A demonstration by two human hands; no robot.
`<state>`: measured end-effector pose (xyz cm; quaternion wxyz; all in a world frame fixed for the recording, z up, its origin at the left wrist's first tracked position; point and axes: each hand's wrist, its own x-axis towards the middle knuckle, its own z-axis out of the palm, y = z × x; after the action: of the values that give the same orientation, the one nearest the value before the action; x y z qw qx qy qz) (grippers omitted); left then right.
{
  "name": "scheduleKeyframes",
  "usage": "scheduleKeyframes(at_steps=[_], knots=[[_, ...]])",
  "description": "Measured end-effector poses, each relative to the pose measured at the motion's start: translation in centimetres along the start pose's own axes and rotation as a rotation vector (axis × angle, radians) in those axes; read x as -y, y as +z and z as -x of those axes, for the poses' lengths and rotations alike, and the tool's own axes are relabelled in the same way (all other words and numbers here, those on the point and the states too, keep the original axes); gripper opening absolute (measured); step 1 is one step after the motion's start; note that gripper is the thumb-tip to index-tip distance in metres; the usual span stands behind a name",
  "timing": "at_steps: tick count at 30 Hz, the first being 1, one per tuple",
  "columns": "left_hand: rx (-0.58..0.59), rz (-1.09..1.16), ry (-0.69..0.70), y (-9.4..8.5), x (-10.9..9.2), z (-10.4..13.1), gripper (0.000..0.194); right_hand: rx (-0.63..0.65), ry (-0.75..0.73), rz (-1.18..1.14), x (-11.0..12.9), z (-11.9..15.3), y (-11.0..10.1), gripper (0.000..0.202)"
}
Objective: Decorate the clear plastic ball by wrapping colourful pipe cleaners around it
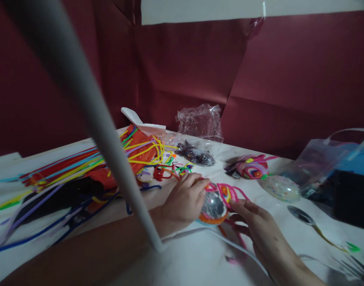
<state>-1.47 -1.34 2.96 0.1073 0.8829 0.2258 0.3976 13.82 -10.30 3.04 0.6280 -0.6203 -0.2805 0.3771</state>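
Observation:
My left hand (186,196) is curled over the left side of a clear plastic ball (214,205). An orange pipe cleaner rings its lower edge, and pink pipe-cleaner loops (234,191) with a yellow and orange centre stand at its top right. The fingers of my right hand (256,222) pinch the ball's right side, at the pink pipe cleaner; the exact contact is partly hidden. Behind my left hand lie loose red and green pipe-cleaner shapes (161,171). Further right is a bundled pink pipe-cleaner piece (250,167) beside another clear ball with coloured specks (281,188).
Many coloured pipe cleaners (62,167) spread over the left of the white table (182,262). A grey pole (110,135) crosses the view in front. At the back stands a crumpled clear bag (201,123); a tape roll (301,215) and a black box-like object (351,199) sit right.

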Motion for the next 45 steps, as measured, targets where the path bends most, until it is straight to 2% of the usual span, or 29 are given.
scheduleKeyframes(at_steps=[3,6,11,17,19,24,28,32,37,41,45], knots=[[-0.011,-0.022,0.052,0.2,0.1,0.1,0.034,-0.005,-0.075,0.023,0.0,-0.3,0.1,0.059],[-0.008,-0.038,0.071,0.2,0.1,0.2,0.035,-0.006,-0.214,0.043,-0.3,-0.6,0.0,0.073],[0.010,-0.087,0.093,0.0,-0.3,0.3,0.035,0.087,-0.413,0.152,-1.2,-0.4,-0.1,0.053],[0.093,-0.095,0.049,-0.4,-0.7,0.4,0.044,0.153,-0.585,0.277,-1.9,-0.3,-0.2,0.045],[0.133,-0.089,0.027,-0.4,-0.8,0.4,0.049,0.151,-0.614,0.299,-2.0,-0.5,-0.4,0.044],[0.129,-0.123,0.044,0.0,-0.6,0.4,0.050,0.019,-0.692,0.328,-1.4,-0.3,-0.4,0.046],[0.140,-0.164,0.079,0.1,-0.6,0.4,0.051,0.115,-0.820,0.324,-1.2,0.3,0.0,0.033],[0.203,-0.180,0.070,0.0,-0.7,0.5,0.055,0.196,-0.841,0.365,-1.6,0.2,-0.1,0.031],[0.264,-0.154,0.049,-0.5,-0.5,0.4,0.081,0.209,-0.858,0.378,-1.6,-0.2,-0.2,0.030],[0.257,-0.174,0.063,-1.3,-0.6,0.2,0.076,0.199,-0.818,0.444,-1.5,0.0,-0.2,0.028],[0.294,-0.211,0.001,-2.0,-0.8,0.0,0.074,0.140,-0.875,0.586,-1.7,0.1,-0.3,0.031]])
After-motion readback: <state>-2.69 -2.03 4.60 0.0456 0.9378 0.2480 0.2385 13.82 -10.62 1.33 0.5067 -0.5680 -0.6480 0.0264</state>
